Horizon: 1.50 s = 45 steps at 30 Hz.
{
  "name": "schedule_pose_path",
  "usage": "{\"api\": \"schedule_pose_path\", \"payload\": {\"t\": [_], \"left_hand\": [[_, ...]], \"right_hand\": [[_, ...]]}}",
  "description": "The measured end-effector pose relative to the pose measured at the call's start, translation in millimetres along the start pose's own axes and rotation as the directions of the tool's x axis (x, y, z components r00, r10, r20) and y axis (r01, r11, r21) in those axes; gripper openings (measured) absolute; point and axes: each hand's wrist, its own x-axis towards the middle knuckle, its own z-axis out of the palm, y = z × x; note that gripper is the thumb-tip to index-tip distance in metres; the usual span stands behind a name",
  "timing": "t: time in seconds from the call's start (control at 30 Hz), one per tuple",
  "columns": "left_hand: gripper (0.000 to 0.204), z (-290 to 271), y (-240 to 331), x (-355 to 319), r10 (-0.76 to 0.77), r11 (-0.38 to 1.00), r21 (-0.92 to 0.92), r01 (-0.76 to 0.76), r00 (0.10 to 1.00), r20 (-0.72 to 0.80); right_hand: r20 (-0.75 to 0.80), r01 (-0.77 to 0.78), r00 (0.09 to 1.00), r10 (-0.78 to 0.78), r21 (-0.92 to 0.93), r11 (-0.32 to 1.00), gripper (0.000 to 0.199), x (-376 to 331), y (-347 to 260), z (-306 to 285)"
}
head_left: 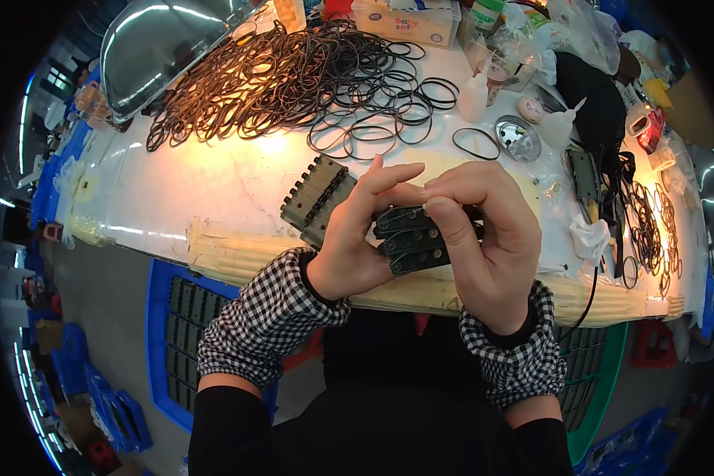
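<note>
Just above the table's front edge, my left hand (357,238) is closed round a stack of dark green, ridged plastic pieces (414,244) with small round studs. Over the stack's upper edge, my right hand (496,234) has its thumb and forefinger pinched together, meeting my left fingertips. Whatever sits in that pinch is hidden or too small to name. The other right fingers curl behind the stack. Left of my hands, an olive-green block of similar ridged pieces (319,198) lies on the table, partly covered by my left hand.
A heap of black rubber rings (285,79) spreads across the back, with a clear curved cover (163,51) beside it. White squeeze bottles (474,97) and a round metal dish (518,136) stand right. Below the padded edge (238,252) are a blue crate (157,341) and a green crate (611,381).
</note>
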Motion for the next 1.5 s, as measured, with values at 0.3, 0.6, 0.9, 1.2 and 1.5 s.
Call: {"api": "schedule_pose_path", "payload": {"t": [0.3, 0.6, 0.9, 1.2, 1.5], "left_hand": [[0.078, -0.1, 0.6, 1.2, 0.003, 1.000, -0.005, -0.003, 1.000, 0.004], [0.077, -1.1, 0.9, 1.5, 0.030, 0.999, 0.016, -0.030, 1.000, 0.002], [0.075, -2.1, 3.3, 2.6, 0.014, 1.000, 0.015, -0.014, 1.000, 0.006], [0.080, -1.1, 1.2, 1.2, -0.015, 1.000, 0.011, 0.015, 1.000, 0.011], [0.090, -7.4, -2.4, 3.1, 0.022, 0.995, -0.096, -0.012, 0.994, 0.103]], "right_hand": [[-0.022, -0.042, 0.999, 0.044, 0.067, 0.997, 0.003, -2.7, -0.1, -4.4], [0.058, -0.007, 0.998, 0.009, -0.037, 0.999, 0.005, -6.2, 0.8, -6.9], [0.082, 0.015, 0.997, -0.010, -0.061, 0.998, 0.005, -4.6, 0.1, -6.1], [0.046, -0.001, 0.999, 0.001, 0.004, 1.000, 0.004, -5.6, 2.9, -8.8], [-0.296, -0.004, 0.955, -0.024, -0.092, 0.996, 0.006, -7.2, 18.1, -45.8]]}}
